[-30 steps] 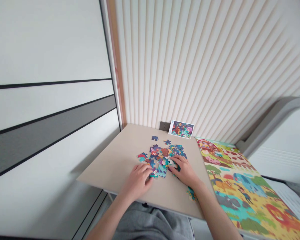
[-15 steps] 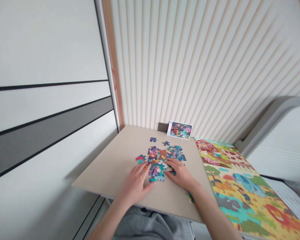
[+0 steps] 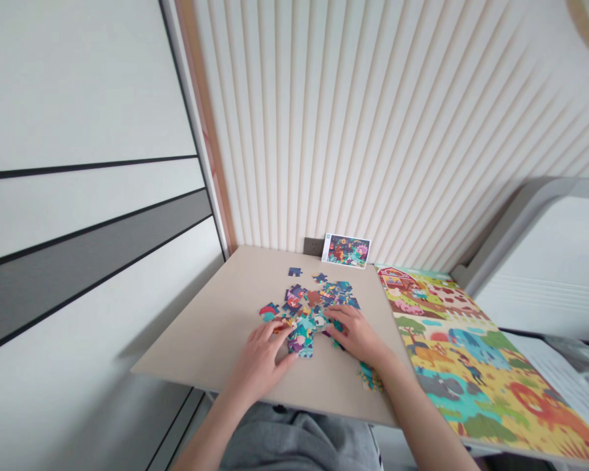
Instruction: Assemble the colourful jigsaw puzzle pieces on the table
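Change from the preceding views: the head-worn view has swung, so the surface [image 3: 216, 327] and picture card [image 3: 346, 251] sit further left, and a pale ring-shaped object [image 3: 588, 29] shows larger at the top right corner. The jigsaw pieces [image 3: 304, 330], earlier a compact heap, now lie looser beneath the left hand's [image 3: 260, 363] curled fingers [image 3: 277, 333] and the right hand [image 3: 356, 335].

Jigsaw pieces [image 3: 309, 314] piled mid-table [image 3: 211, 340]. Relative to pile: lone piece [image 3: 295, 271] at 11; picture card [image 3: 346, 251] at 1, on the back edge against the ribbed wall panel [image 3: 324, 131]; wall socket [image 3: 313, 246] just left of card. Small clump of pieces [image 3: 370, 377] at 5, near front edge. Left hand [image 3: 260, 366] at 7, right hand [image 3: 356, 337] at 4, both touching pile. Printed play mat [image 3: 471, 356] at 3, beside table.
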